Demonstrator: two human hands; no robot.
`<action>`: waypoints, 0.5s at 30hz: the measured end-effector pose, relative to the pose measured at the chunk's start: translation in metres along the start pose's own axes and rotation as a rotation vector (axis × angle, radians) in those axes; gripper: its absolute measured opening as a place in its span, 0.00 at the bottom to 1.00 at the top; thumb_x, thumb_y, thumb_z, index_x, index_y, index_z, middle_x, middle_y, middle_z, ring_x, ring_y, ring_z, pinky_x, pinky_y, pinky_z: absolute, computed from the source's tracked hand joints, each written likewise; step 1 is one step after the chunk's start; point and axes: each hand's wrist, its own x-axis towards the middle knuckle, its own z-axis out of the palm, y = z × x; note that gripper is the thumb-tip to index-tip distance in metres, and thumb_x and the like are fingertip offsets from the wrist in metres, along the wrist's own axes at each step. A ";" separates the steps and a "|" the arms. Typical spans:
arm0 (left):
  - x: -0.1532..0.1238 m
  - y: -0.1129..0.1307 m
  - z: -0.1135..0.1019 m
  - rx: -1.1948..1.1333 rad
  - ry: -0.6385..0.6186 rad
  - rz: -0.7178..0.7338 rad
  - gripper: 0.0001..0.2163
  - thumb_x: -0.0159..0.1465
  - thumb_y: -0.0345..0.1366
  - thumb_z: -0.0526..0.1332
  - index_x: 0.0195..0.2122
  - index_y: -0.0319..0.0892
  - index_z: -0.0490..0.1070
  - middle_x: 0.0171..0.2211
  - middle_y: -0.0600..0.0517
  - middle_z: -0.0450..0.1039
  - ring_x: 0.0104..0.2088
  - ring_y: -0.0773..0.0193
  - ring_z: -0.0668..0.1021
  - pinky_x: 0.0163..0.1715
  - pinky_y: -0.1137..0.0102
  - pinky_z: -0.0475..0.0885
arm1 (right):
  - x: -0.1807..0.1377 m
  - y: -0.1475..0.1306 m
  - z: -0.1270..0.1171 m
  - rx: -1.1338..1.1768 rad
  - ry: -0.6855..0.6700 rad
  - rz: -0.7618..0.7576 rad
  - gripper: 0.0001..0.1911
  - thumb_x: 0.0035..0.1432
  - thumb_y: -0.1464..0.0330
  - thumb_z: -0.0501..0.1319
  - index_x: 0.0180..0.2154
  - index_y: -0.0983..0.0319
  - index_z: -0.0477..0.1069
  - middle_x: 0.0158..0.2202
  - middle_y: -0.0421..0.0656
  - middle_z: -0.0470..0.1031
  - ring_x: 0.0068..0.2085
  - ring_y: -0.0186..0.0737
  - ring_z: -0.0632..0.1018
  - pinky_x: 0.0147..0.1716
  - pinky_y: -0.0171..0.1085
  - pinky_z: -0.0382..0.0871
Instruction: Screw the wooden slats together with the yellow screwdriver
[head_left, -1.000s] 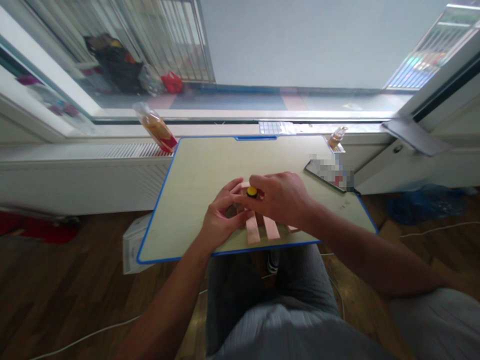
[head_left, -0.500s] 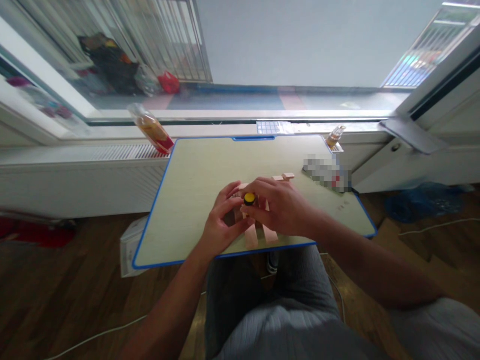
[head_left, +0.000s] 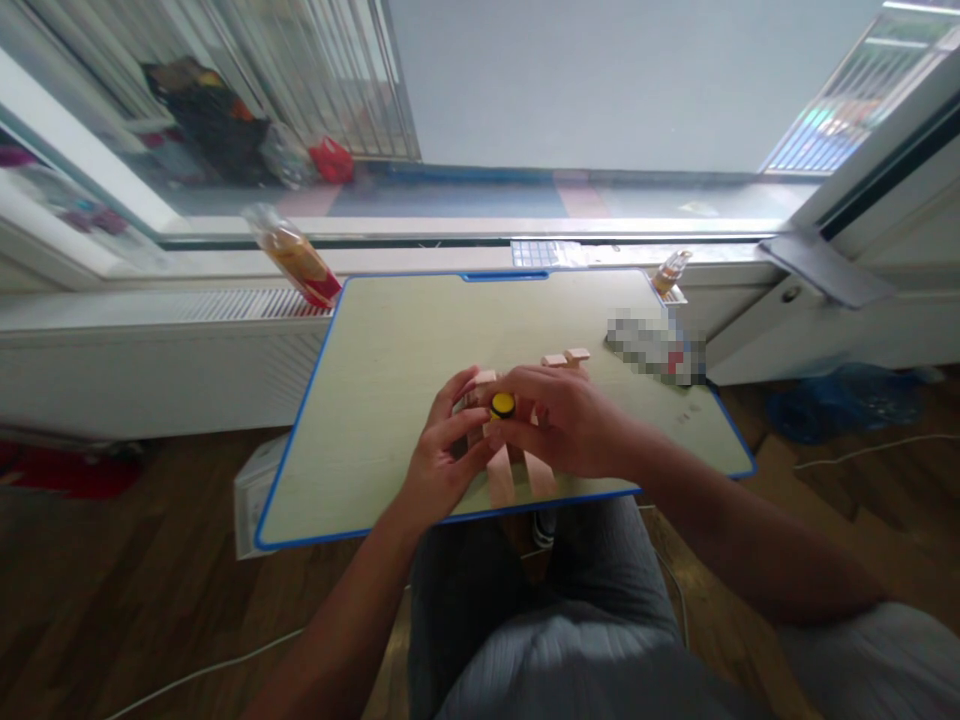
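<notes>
Over the near middle of the table, my two hands meet around a small group of pale wooden blocks. Between the thumb and fingers of my right hand sits a small yellow and black cylinder, its round yellow top facing up. My left hand curls around the left side of the blocks, thumb and fingertips against the wood close to the cylinder. Two long wooden blocks stick out toward me below the fingers. Beyond my right hand lie two more wooden blocks. My fingers hide much of the stack.
A blurred-out flat item lies at the table's right side. On the sill behind stand a bottle with a red label at left and a small bottle at right. A radiator runs along the left wall.
The yellow and black cylinder has shifted slightly right and toward me, with my right fingers around it. A wooden block's end now shows above my left fingers. The view has moved a little.
</notes>
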 end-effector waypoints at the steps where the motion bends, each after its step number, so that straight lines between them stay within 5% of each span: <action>1: 0.000 -0.001 0.001 0.001 0.006 0.015 0.13 0.65 0.38 0.73 0.50 0.48 0.81 0.75 0.47 0.57 0.72 0.49 0.68 0.72 0.50 0.67 | 0.000 0.001 0.002 -0.008 0.019 0.007 0.09 0.68 0.62 0.65 0.46 0.59 0.75 0.38 0.39 0.80 0.33 0.33 0.76 0.36 0.36 0.64; 7: 0.003 -0.012 0.006 -0.008 0.077 0.009 0.10 0.64 0.36 0.74 0.46 0.49 0.82 0.73 0.48 0.62 0.69 0.49 0.72 0.71 0.50 0.68 | 0.006 0.007 0.011 -0.036 0.092 0.069 0.15 0.62 0.56 0.70 0.40 0.60 0.74 0.36 0.40 0.80 0.33 0.35 0.75 0.36 0.38 0.61; 11: 0.008 -0.012 0.006 -0.016 0.064 -0.016 0.05 0.65 0.37 0.73 0.41 0.47 0.83 0.73 0.48 0.61 0.69 0.49 0.72 0.70 0.51 0.70 | 0.006 0.013 0.000 0.017 0.001 0.040 0.17 0.64 0.60 0.68 0.51 0.59 0.74 0.43 0.41 0.82 0.34 0.34 0.77 0.38 0.37 0.65; 15: 0.012 -0.008 0.004 0.001 0.030 -0.051 0.04 0.66 0.38 0.72 0.37 0.45 0.83 0.75 0.48 0.59 0.71 0.48 0.70 0.70 0.53 0.70 | 0.007 0.019 -0.010 0.043 -0.086 -0.022 0.11 0.67 0.66 0.64 0.50 0.59 0.74 0.43 0.42 0.80 0.36 0.33 0.77 0.39 0.36 0.66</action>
